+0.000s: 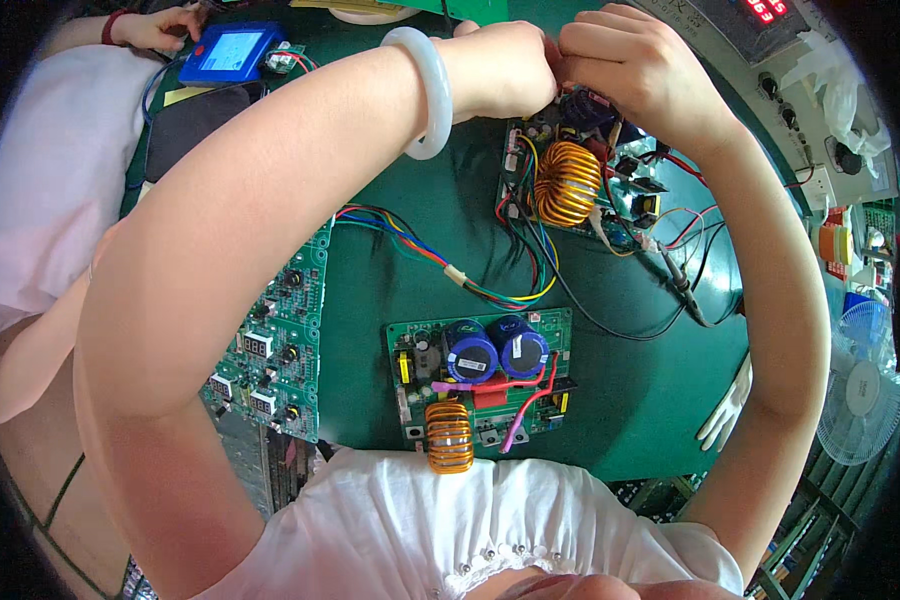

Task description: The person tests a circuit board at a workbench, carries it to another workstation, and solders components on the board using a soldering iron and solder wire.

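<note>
Fingers of left hand (502, 70) and right hand (630, 62) are bunched together over a rectangular, copper-coiled circuit board (570, 185), already wired; their grip cannot be told. A nearer green rectangular board (433, 372) is apparently left unconnected.

Head-worn left fisheye, near, looking down over hands (625, 62) and green table (650, 390).

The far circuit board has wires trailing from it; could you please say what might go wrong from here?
The left hand and right hand meet by the far circuit board, so a slip could bump it. The right forearm might snag black cables beside it. The near circuit board lies at the near edge of the table, close to the white top, so leaning could shift it.
</note>
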Demonstrator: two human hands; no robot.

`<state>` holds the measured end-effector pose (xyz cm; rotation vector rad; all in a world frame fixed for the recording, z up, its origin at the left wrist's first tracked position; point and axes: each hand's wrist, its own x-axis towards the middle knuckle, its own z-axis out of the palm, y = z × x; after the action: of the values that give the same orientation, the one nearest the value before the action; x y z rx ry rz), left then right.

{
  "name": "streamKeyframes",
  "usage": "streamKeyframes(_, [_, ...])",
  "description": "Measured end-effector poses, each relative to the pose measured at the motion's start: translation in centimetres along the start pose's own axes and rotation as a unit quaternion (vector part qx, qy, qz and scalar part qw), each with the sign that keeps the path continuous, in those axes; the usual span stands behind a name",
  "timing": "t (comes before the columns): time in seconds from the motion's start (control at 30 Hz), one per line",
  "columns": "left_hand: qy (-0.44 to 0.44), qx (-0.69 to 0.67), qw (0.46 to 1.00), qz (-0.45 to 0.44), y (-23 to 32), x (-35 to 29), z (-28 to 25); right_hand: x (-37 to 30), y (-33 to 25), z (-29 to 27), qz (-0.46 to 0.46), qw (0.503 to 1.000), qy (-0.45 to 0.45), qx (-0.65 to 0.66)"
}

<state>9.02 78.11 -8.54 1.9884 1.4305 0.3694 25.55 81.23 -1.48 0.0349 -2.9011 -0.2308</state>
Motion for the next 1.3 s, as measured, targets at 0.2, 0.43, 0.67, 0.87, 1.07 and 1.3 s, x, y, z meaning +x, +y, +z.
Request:
streamKeyframes(0.2, [0.009, 0.004, 1.0, 0.004, -0.4, 0.2, 0.3, -0.2, 0.0, 0.0, -0.035, 0.998, -0.005, -0.048])
streamKeyframes(0.43, [0.036, 0.097, 0.994, -0.026, 0.2, 0.5, 0.5, -0.2, 0.6, 0.8, -0.048, 0.996, 0.07, -0.016])
streamKeyframes(0.67, [0.097, 0.093, 0.991, 0.002, 0.1, -0.7, 0.2, 0.9, -0.2, -0.6, -0.012, 0.998, -0.067, -0.018])
streamKeyframes(0.87, [0.15, 0.079, 0.985, 0.021, 0.3, -0.6, 1.0, -0.3, -0.9, -1.9, 0.094, 0.994, -0.04, 0.04])
streamKeyframes(1.07, [0.069, -0.078, 0.994, 0.016, -0.6, -0.5, 0.8, -5.4, -6.8, -4.9, 0.273, 0.943, 0.189, 0.002])
streamKeyframes(1.3, [0.051, -0.232, 0.968, -0.076, 0.5, -0.5, 0.3, -12.6, -16.3, -5.3, 0.379, 0.911, 0.129, 0.103])
